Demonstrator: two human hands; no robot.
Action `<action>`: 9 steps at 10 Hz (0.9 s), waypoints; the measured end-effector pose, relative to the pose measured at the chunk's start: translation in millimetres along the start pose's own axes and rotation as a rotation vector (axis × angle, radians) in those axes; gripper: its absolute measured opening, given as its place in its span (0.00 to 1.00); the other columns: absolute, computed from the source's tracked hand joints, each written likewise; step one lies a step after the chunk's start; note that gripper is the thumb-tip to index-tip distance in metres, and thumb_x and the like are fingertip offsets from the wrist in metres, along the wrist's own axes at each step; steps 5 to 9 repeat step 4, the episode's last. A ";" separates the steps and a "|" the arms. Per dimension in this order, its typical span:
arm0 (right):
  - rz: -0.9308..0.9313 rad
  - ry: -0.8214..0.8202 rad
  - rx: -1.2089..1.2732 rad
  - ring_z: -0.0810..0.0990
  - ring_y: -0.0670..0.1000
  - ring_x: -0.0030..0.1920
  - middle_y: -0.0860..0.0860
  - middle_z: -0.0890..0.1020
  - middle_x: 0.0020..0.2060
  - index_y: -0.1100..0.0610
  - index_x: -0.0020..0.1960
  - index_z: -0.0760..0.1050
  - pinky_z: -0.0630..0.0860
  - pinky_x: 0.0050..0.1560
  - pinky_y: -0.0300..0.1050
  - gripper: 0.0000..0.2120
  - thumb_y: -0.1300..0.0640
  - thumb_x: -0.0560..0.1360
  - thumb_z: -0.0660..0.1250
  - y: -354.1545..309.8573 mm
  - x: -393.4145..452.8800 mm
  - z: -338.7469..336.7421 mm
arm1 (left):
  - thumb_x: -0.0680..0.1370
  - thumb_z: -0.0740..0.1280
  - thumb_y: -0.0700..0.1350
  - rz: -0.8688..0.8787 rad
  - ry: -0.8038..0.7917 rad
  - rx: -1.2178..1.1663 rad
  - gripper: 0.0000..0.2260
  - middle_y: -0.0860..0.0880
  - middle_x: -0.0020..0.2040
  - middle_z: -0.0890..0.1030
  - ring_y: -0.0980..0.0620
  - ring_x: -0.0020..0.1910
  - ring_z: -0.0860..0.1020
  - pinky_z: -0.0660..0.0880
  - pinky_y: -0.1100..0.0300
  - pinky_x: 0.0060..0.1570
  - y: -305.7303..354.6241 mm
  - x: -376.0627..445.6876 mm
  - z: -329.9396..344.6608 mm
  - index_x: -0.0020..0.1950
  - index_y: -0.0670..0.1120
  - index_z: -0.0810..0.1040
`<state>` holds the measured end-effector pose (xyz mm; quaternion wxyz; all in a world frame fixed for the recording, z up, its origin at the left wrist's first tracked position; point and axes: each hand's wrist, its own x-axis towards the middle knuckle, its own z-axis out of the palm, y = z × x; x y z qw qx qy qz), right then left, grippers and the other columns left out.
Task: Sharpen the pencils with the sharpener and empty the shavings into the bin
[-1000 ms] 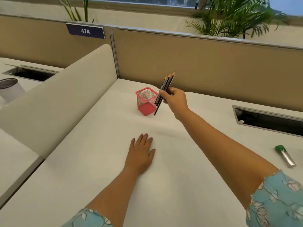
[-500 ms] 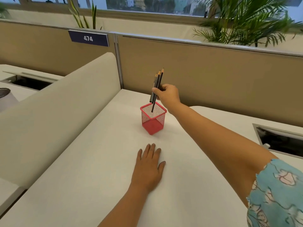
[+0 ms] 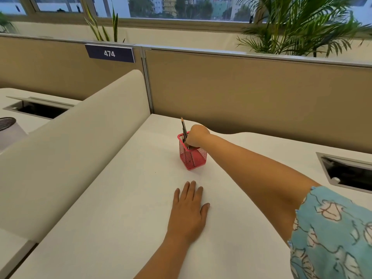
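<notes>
Here, right hand (image 3: 196, 135) closed around the pencils (image 3: 183, 129), way out over the red mesh cup (image 3: 192, 156) near the back of the white desk (image 3: 120, 218). Pencils standing almost straight up, bottom ends down inside the cup, pointy tips sticking up above the rim. Cannot tell how many pencils there are, too close together. Left hand (image 3: 189, 206) lying flat on the desk, fingers spread a little, holding nothing, well apart from the cup and nearer the body. No sharpener anywhere in view. Maybe a bin: a pale round tub (image 3: 9, 131) with a dark top, far off to the left on the next desk, past the low divider (image 3: 66, 150), but hard to be sure. Looks like the putting-away step, dropping the pencils into the cup, most likely after the sharpening, going by the pointy tips. Next move probably easy: open the fingers, let the pencils lean on the cup wall, lift the hand straight up so as not to tip the light cup. After that, probably find the sharpener and tip the shavings out into the bin, if not done yet.
</notes>
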<state>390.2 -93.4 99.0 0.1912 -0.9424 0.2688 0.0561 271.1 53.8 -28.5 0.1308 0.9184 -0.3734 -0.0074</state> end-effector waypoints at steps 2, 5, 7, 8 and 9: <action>-0.010 0.006 -0.066 0.73 0.51 0.33 0.50 0.70 0.28 0.57 0.30 0.65 0.63 0.25 0.38 0.17 0.55 0.72 0.69 2.6 1.9 -6.8 | 0.75 0.56 0.56 -0.018 -0.014 0.033 0.20 0.49 0.62 0.80 0.49 0.62 0.78 0.71 0.49 0.60 -1.7 2.1 0.3 0.60 0.50 0.79; 0.047 0.072 -0.025 0.75 0.50 0.31 0.50 0.76 0.29 0.59 0.32 0.72 0.64 0.24 0.38 0.11 0.60 0.70 0.71 12.6 -1.1 -23.2 | 0.77 0.48 0.58 0.000 0.031 -0.085 0.27 0.46 0.73 0.68 0.46 0.74 0.63 0.48 0.50 0.70 -0.5 1.4 3.4 0.70 0.48 0.70; 0.047 0.072 -0.025 0.75 0.50 0.31 0.50 0.76 0.29 0.59 0.32 0.72 0.64 0.24 0.38 0.11 0.60 0.70 0.71 12.6 -1.1 -23.2 | 0.77 0.48 0.58 0.000 0.031 -0.085 0.27 0.46 0.73 0.68 0.46 0.74 0.63 0.48 0.50 0.70 -0.5 1.4 3.4 0.70 0.48 0.70; 0.047 0.072 -0.025 0.75 0.50 0.31 0.50 0.76 0.29 0.59 0.32 0.72 0.64 0.24 0.38 0.11 0.60 0.70 0.71 12.6 -1.1 -23.2 | 0.77 0.48 0.58 0.000 0.031 -0.085 0.27 0.46 0.73 0.68 0.46 0.74 0.63 0.48 0.50 0.70 -0.5 1.4 3.4 0.70 0.48 0.70; 0.047 0.072 -0.025 0.75 0.50 0.31 0.50 0.76 0.29 0.59 0.32 0.72 0.64 0.24 0.38 0.11 0.60 0.70 0.71 12.6 -1.1 -23.2 | 0.77 0.48 0.58 0.000 0.031 -0.085 0.27 0.46 0.73 0.68 0.46 0.74 0.63 0.48 0.50 0.70 -0.5 1.4 3.4 0.70 0.48 0.70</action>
